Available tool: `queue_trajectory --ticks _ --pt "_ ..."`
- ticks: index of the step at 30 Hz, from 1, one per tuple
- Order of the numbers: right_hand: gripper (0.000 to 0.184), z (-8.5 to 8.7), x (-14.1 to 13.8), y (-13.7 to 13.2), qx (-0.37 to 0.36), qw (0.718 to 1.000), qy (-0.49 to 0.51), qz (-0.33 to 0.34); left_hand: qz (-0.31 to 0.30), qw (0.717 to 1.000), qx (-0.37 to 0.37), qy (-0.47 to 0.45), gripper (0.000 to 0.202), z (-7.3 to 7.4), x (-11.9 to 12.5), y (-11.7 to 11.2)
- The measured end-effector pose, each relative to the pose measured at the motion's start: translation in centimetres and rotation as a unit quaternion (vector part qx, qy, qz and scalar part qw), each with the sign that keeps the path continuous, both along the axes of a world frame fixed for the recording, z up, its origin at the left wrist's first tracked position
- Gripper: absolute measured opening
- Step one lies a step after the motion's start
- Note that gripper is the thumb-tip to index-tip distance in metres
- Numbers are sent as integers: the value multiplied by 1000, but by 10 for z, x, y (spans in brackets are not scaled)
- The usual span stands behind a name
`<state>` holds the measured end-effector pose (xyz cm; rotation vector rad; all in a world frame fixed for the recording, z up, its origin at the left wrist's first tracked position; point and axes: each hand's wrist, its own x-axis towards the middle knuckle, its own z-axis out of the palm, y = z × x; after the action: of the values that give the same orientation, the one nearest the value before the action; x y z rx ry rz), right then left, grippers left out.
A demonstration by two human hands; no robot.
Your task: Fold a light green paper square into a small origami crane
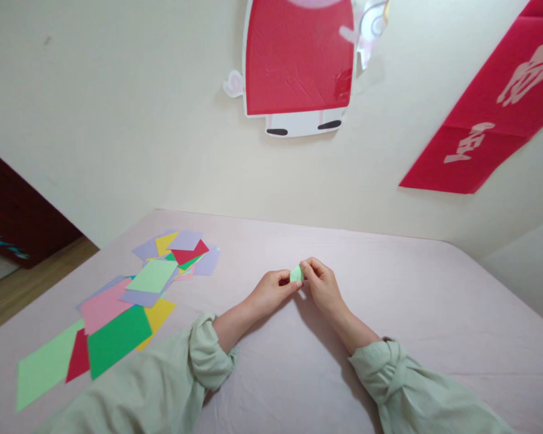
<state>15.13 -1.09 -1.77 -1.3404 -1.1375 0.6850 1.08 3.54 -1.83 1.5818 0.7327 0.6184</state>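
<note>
A small piece of light green paper, seemingly folded, is held between my two hands near the middle of the table. My left hand pinches its left side between thumb and fingers. From the right, my right hand is closed on its upper right edge, fingertips bent over it. Both hands are just above the pale pink tablecloth. The fingers cover part of the paper, so its full shape is hidden.
Coloured paper sheets lie scattered on the table's left side, among them a green sheet, a pink sheet and a light green sheet. Behind the table, the wall carries a red cartoon cutout and a red banner.
</note>
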Motion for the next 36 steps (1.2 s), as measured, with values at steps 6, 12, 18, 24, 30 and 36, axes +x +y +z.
queue_trajectory --ticks 6,12,18,24,30,36 --pt "32 0 -2 0 -11 998 42 39 16 997 -78 -23 42 -1 0 -1" --pt "34 1 -5 -1 -28 991 94 86 33 996 -86 -16 40 5 -1 -1" --pt "40 -1 -3 0 -30 995 90 41 10 995 -98 34 42 5 0 -4" --pt "39 -3 -1 1 -36 995 93 6 -6 996 -89 8 33 3 -1 -3" --pt "39 0 0 1 -26 997 77 -12 -34 995 -86 47 39 6 -2 -3" --pt "37 -2 5 3 -11 997 70 -32 -74 992 -59 80 44 8 -5 -4"
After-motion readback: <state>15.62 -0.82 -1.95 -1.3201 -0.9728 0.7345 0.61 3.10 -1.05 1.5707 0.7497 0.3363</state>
